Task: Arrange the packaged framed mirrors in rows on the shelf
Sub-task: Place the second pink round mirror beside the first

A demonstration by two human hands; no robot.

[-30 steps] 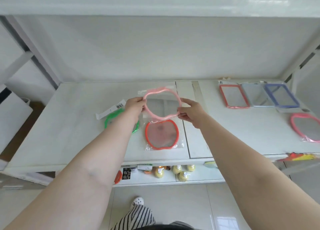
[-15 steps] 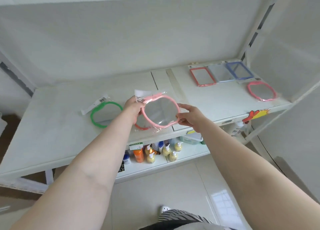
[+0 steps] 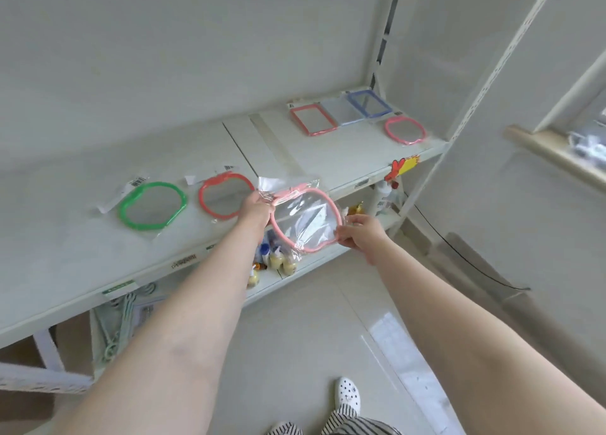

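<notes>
The pink apple-shaped mirror (image 3: 306, 220) in its clear wrapper hangs in the air just past the front edge of the shelf (image 3: 331, 159), tilted with its face up toward the camera. Its stem end and the wrapper's loose flap point up and left toward the shelf; its lobed end points down and right. The left hand (image 3: 257, 208) pinches the frame at the upper left rim, fingers curled round it; the right hand (image 3: 360, 231) pinches the lower right rim between thumb and fingertips. The frame is thin, salmon-pink, and the glass shows creased glare from the plastic.

Just left of it on the shelf lie a red apple mirror (image 3: 226, 195) and, beyond that, a green apple mirror (image 3: 152, 210), side by side and apart. Bare shelf stretches to the right, up to a red rectangular mirror (image 3: 313, 119), a blue rectangular mirror (image 3: 369, 103) and another pink apple mirror (image 3: 405, 130) near the far right upright.
</notes>
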